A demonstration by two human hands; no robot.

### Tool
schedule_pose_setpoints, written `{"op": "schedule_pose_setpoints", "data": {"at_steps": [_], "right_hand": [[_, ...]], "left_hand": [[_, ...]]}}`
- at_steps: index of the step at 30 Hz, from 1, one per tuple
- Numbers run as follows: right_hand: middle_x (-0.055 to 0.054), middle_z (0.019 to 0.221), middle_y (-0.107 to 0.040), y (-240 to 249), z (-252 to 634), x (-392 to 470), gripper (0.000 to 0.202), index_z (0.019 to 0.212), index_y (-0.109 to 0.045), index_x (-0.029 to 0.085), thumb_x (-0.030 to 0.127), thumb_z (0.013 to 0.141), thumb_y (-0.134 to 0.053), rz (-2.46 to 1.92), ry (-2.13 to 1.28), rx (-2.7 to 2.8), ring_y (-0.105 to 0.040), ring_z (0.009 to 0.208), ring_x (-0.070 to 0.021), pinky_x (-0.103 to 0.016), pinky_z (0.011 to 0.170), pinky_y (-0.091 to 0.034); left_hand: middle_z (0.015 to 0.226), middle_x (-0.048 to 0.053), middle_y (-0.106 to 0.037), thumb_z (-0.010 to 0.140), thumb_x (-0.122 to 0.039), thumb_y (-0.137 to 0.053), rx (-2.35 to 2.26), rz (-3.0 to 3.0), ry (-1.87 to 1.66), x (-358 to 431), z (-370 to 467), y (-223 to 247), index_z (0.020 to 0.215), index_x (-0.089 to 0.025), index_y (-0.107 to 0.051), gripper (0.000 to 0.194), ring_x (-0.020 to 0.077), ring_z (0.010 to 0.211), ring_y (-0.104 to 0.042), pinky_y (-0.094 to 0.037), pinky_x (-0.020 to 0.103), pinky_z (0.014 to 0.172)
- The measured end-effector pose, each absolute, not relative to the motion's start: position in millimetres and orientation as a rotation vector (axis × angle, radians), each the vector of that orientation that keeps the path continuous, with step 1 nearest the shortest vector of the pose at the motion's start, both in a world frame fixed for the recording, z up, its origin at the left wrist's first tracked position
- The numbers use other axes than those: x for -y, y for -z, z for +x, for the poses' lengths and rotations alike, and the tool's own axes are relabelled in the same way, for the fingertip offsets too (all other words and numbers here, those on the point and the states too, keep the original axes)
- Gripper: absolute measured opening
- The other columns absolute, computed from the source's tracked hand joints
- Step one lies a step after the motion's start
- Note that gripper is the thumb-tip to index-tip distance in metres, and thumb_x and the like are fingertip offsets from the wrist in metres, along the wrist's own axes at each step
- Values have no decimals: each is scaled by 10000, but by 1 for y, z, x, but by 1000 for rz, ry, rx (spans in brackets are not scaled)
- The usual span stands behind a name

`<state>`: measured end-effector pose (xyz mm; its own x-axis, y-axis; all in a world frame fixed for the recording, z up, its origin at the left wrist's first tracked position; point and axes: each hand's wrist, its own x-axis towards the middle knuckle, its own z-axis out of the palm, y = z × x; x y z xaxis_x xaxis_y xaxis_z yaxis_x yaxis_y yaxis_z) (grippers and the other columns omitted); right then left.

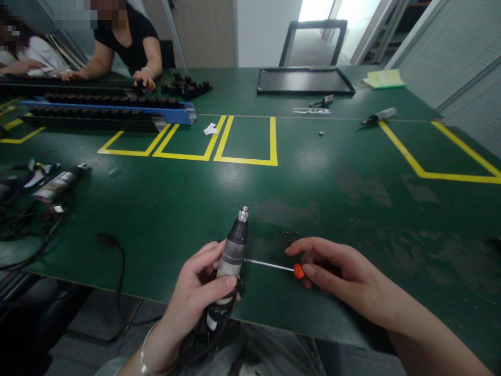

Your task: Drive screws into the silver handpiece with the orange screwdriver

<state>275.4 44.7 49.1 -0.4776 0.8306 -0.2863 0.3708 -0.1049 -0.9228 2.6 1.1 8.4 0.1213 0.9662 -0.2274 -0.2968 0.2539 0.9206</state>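
My left hand is wrapped round an electric screwdriver, a grey and black body with a silver chuck pointing up and away from me. Its cord hangs down toward my lap. A manual screwdriver with a thin shaft and an orange handle lies across from the right, its tip at the side of the electric screwdriver. The handle is gripped by my right hand, thumb on top, and is mostly hidden in the palm. Several small screws lie on the green table just beyond my right fingers.
Yellow tape outlines mark the green table. Another electric tool and tangled cables lie left. Across sit two people near long black and blue rails. A black tray and two more tools, one a grey driver, lie far right.
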Motion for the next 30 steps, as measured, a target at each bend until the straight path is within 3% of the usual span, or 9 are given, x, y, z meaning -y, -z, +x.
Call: {"op": "schedule_pose_setpoints", "data": {"at_steps": [13, 18, 21, 25, 30], "right_hand": [[-23, 878, -629, -49, 275, -46, 362, 1185, -679, 203, 262, 831, -723, -1347, -1540, 1815, -637, 780, -190, -308, 724, -538], [-33, 887, -667, -52, 276, -46, 350, 1232, -675, 210, 377, 926, -651, -1307, -1582, 1810, -613, 748, -176, -269, 635, -497], [-21, 824, -688, -51, 275, -47, 304, 1238, -661, 212, 330, 973, -569, -1327, -1641, 1758, -591, 679, -160, -255, 586, -472], [-6, 772, -675, -49, 274, -47, 307, 1229, -663, 203, 296, 940, -620, -1327, -1617, 1759, -550, 608, -140, -245, 547, -444], [-15, 808, -678, -50, 275, -47, 307, 1199, -686, 211, 321, 912, -679, -1317, -1529, 1778, -629, 719, -171, -264, 635, -504]], "left_hand": [[848, 1, -593, 755, -282, -866, -1028, 867, -1103, -2, 2, -7, 1113, -226, -811, 366, 169, 594, -676, -579, 268, 519], [858, 0, -589, 753, -261, -872, -1018, 871, -1094, -2, 1, -8, 1101, -237, -816, 353, 171, 593, -685, -585, 275, 529], [851, 1, -585, 756, -263, -871, -1028, 865, -1082, -2, 1, -9, 1100, -238, -816, 350, 168, 598, -677, -584, 270, 525], [848, 4, -583, 750, -270, -876, -1045, 872, -1080, -2, 1, -10, 1106, -231, -815, 363, 164, 606, -659, -582, 267, 520], [866, 6, -585, 747, -279, -876, -1044, 859, -1091, -2, 2, -8, 1112, -224, -813, 374, 166, 597, -666, -585, 275, 519]]}}
